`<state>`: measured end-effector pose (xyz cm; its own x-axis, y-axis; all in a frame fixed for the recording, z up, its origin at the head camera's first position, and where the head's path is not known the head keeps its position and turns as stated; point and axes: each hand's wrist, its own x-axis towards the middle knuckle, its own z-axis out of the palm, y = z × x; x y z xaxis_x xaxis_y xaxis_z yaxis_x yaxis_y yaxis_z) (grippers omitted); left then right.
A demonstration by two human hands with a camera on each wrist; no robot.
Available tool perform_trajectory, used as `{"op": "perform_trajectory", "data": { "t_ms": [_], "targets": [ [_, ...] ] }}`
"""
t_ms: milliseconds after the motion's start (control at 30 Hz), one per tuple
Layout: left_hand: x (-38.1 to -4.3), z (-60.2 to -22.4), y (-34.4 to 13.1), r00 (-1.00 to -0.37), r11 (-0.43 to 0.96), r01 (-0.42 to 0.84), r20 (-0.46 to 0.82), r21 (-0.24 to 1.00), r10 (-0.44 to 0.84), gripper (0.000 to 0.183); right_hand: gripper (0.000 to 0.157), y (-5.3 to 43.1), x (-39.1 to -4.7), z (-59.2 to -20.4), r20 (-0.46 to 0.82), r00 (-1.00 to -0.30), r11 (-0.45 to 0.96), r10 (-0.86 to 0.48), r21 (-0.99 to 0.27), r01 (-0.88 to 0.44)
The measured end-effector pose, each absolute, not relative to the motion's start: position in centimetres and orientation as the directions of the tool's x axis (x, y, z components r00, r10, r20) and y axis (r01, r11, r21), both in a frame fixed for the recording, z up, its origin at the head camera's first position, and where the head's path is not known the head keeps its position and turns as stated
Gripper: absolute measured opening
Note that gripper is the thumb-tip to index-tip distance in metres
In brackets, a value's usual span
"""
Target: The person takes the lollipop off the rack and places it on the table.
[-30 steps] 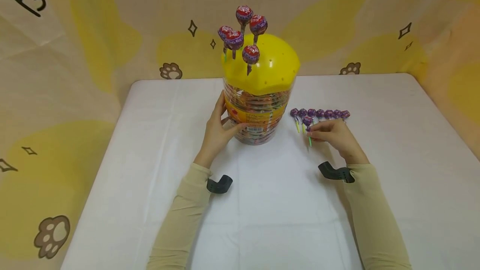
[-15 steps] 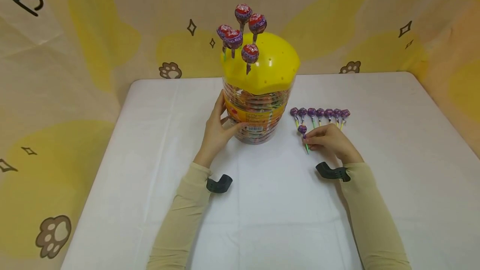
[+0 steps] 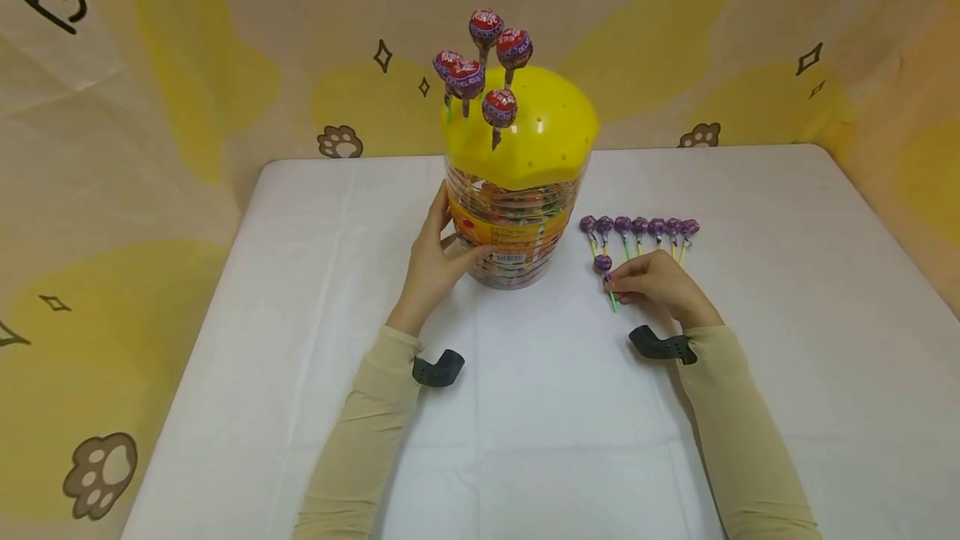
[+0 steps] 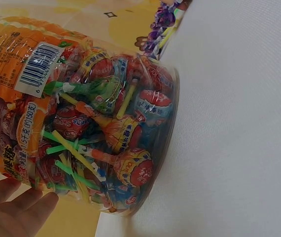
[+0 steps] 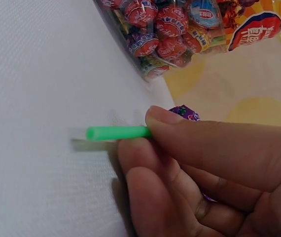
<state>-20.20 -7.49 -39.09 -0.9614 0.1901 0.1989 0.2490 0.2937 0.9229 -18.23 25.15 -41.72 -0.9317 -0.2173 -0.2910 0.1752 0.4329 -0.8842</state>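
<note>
A clear ribbed jar (image 3: pixel 517 232) of wrapped lollipops, with an orange label and a yellow domed lid (image 3: pixel 558 119), stands on the table. Several purple-and-red lollipops (image 3: pixel 500 108) stick up from the lid's left half. My left hand (image 3: pixel 433 269) grips the jar's left side, thumb across the front near the barcode. To the right of the jar, my right hand (image 3: pixel 654 280) pinches a purple-wrapped lollipop (image 3: pixel 602 263) just below its head, between thumb and fingers. Its green stick (image 5: pixel 118 133) points toward me, low over the cloth in the right wrist view.
Behind the right hand lies a row of several purple lollipops (image 3: pixel 640 226), sticks toward me. A white cloth covers the table (image 3: pixel 540 407). A patterned yellow and beige curtain (image 3: pixel 660 40) hangs along the back and sides. Each wrist carries a black bracket (image 3: pixel 441 368).
My right hand has drawn the pinched lollipop toward me and slightly left, away from the row, uncovering more of the row's sticks. The left hand and jar stay put.
</note>
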Motion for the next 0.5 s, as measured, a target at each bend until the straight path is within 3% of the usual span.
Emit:
{"op": "perform_trajectory", "data": {
  "t_ms": [500],
  "targets": [
    [-20.24, -39.23, -7.49, -0.962, 0.304, 0.25, 0.199, 0.919, 0.188, 0.096, 0.029, 24.93, -18.22, -41.75, -0.333, -0.928, 0.451, -0.165, -0.863, 0.23]
  ]
}}
